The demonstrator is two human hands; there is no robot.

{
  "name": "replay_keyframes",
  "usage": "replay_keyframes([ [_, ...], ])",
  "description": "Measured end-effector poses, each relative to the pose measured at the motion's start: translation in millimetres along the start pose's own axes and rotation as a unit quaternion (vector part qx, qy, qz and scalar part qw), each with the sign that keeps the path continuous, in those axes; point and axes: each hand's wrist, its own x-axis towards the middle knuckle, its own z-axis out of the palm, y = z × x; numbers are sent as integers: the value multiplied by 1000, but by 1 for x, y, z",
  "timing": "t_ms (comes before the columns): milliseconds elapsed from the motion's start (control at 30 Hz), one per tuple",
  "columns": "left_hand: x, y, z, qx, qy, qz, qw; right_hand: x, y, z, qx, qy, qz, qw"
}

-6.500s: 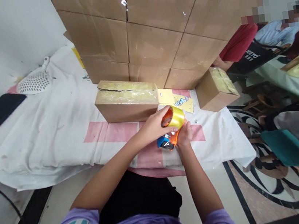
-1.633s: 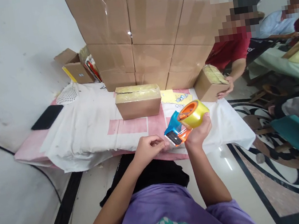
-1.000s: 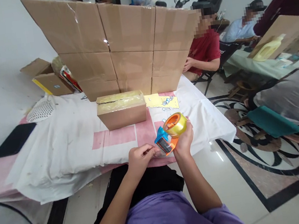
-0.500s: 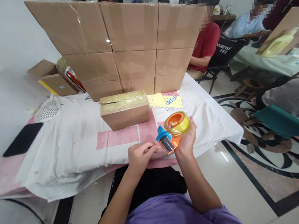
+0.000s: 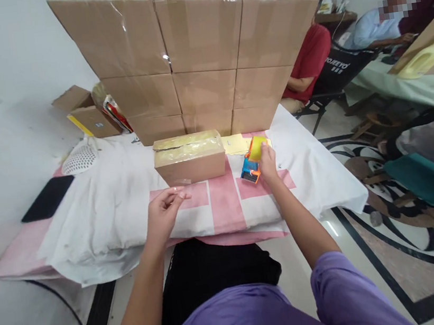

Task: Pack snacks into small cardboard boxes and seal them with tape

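My right hand (image 5: 268,162) grips an orange and blue tape dispenser (image 5: 250,170) with a roll of yellowish tape (image 5: 257,148). The dispenser is at the table surface, to the right of a small brown cardboard box (image 5: 192,169). That box has shiny tape across its top. My left hand (image 5: 164,209) is closed in a pinch in front of the box's left part. From its fingertips a short piece of clear tape (image 5: 182,182) shows near the lower front of the box. Whether the tape touches the box I cannot tell.
Stacked cardboard boxes (image 5: 201,42) form a wall at the back of the table. Yellow paper (image 5: 234,143) lies behind the dispenser. At left are a black phone-like slab (image 5: 48,198), a perforated white object (image 5: 79,158) and an open carton (image 5: 95,120). People sit beyond on the right.
My hands have moved apart. The right one has carried the dispenser forward to the table surface, and the left has moved left with a piece of tape, now separate from the dispenser.
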Motion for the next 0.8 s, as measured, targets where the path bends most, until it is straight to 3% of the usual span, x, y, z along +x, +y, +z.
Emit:
replay_keyframes([
  [100, 4, 3, 8, -30, -22, -1, 999, 6, 20, -6, -21, -58, 69, 996],
  [167, 6, 7, 8, -41, -19, 4, 999, 9, 22, -18, -68, -75, 77, 992],
  [233, 7, 11, 8, -45, -14, 6, 999, 11, 13, -30, -156, -32, 45, 986],
  [333, 6, 16, 8, -36, -14, 8, 999, 2, -18, -29, -264, 28, -69, 962],
  [367, 5, 17, 9, -26, -13, 12, 999, -6, -32, -22, -268, -7, -112, 957],
  [433, 2, 16, 13, 0, -7, 28, 1000, -26, -59, 3, -240, -173, -166, 941],
  [500, -5, 14, 19, 21, -2, 49, 999, -48, -80, 33, -233, -328, -220, 889],
  [567, -13, 13, 24, 28, 1, 58, 998, -65, -92, 59, -248, -411, -275, 833],
  [700, -21, 10, 21, 22, -28, -4, 999, -76, -103, 81, -320, -441, -379, 748],
  [800, -20, 2, 9, 56, -65, -68, 994, -67, -118, 80, -338, -426, -424, 725],
])
